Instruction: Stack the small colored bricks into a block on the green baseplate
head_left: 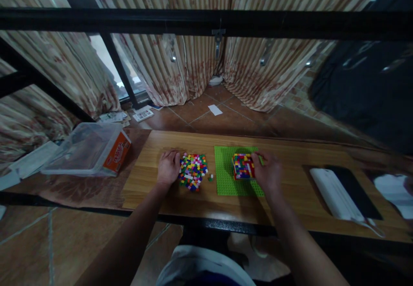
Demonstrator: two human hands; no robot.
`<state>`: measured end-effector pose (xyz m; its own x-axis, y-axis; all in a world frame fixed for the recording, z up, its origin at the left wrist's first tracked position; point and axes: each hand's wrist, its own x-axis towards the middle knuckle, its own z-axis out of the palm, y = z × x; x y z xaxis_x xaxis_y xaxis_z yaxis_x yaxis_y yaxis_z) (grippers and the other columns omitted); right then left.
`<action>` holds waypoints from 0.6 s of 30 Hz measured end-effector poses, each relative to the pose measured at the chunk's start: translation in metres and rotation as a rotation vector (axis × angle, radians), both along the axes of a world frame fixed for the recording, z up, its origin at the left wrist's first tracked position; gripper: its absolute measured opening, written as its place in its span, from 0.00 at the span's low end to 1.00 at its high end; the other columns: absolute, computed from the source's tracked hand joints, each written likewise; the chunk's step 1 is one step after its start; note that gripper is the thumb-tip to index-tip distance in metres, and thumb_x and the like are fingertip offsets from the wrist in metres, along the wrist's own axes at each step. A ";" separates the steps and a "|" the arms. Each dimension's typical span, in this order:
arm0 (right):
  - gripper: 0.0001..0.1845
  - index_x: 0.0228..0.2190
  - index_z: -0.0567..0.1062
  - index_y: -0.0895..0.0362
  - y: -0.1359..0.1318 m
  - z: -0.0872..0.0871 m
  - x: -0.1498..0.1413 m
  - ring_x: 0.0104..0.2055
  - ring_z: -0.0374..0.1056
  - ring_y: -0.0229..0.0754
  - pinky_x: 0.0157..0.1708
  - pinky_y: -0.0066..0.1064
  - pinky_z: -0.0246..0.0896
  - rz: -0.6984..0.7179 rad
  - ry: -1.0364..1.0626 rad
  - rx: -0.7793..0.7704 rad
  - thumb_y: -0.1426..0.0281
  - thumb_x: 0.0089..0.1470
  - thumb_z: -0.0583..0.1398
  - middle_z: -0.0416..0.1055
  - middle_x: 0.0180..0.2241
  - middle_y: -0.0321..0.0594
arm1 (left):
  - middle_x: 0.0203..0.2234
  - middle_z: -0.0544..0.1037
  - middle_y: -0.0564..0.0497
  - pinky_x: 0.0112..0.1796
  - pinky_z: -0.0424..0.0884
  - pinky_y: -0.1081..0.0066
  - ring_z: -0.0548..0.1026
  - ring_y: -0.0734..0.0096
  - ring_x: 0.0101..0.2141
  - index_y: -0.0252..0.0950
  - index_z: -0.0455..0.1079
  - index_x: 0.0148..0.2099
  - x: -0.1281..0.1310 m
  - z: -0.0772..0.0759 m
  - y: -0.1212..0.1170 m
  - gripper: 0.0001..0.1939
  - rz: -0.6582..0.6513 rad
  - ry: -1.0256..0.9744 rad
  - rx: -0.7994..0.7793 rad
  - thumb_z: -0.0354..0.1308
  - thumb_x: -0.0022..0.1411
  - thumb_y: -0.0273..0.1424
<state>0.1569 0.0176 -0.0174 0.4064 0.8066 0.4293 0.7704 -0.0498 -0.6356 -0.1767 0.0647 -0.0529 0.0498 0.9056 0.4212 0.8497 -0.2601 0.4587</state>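
A heap of small toy bricks (192, 170) in many colours lies on the wooden table. My left hand (168, 168) rests against the heap's left edge, fingers lying loosely on the tabletop and holding nothing that I can see. To the right is a green baseplate (224, 187), and on it stands a low, multicoloured block of bricks (242, 167). My right hand (268, 170) is over the block's right side, with thumb and fingers pinched together at its upper right corner. Whatever lies between those fingertips is too small to make out. A couple of loose bricks (211, 177) sit between heap and baseplate.
A clear plastic bin (84, 148) with an orange label stands left of the wooden tabletop (190, 206). Toward the right end lie a white case with a strap (337, 193) and a dark flat object (358, 191). A black metal bar (193, 21) crosses beyond the table.
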 end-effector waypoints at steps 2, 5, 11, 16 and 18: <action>0.21 0.35 0.78 0.58 0.005 -0.002 -0.001 0.44 0.68 0.52 0.48 0.46 0.58 -0.003 -0.031 -0.003 0.55 0.57 0.54 0.76 0.38 0.51 | 0.40 0.80 0.45 0.50 0.70 0.57 0.75 0.60 0.44 0.38 0.74 0.39 0.000 0.000 0.000 0.19 0.006 -0.004 0.002 0.42 0.70 0.36; 0.22 0.36 0.78 0.58 0.011 -0.006 -0.002 0.45 0.67 0.52 0.50 0.47 0.58 0.026 -0.045 -0.041 0.55 0.57 0.54 0.76 0.39 0.51 | 0.40 0.80 0.44 0.50 0.70 0.57 0.75 0.59 0.44 0.37 0.74 0.39 0.001 0.001 0.000 0.19 0.001 -0.011 0.002 0.42 0.70 0.35; 0.22 0.35 0.79 0.58 0.011 -0.009 -0.004 0.42 0.68 0.50 0.46 0.43 0.60 0.066 -0.045 -0.094 0.55 0.58 0.53 0.76 0.36 0.50 | 0.38 0.80 0.43 0.51 0.69 0.57 0.75 0.58 0.43 0.36 0.74 0.39 0.003 0.003 -0.001 0.18 -0.011 -0.022 -0.006 0.43 0.70 0.34; 0.22 0.35 0.79 0.58 0.008 -0.006 -0.006 0.39 0.68 0.48 0.43 0.40 0.59 0.083 -0.157 -0.123 0.58 0.61 0.51 0.76 0.36 0.50 | 0.40 0.79 0.44 0.52 0.69 0.58 0.75 0.59 0.44 0.36 0.74 0.40 0.003 0.003 -0.001 0.18 0.008 -0.021 -0.016 0.43 0.70 0.34; 0.21 0.35 0.79 0.57 0.007 -0.004 -0.008 0.39 0.68 0.48 0.43 0.40 0.57 0.067 -0.222 -0.138 0.59 0.62 0.50 0.76 0.37 0.50 | 0.40 0.79 0.44 0.52 0.69 0.59 0.75 0.59 0.44 0.36 0.74 0.40 0.003 0.002 -0.001 0.18 0.003 -0.018 -0.015 0.43 0.70 0.34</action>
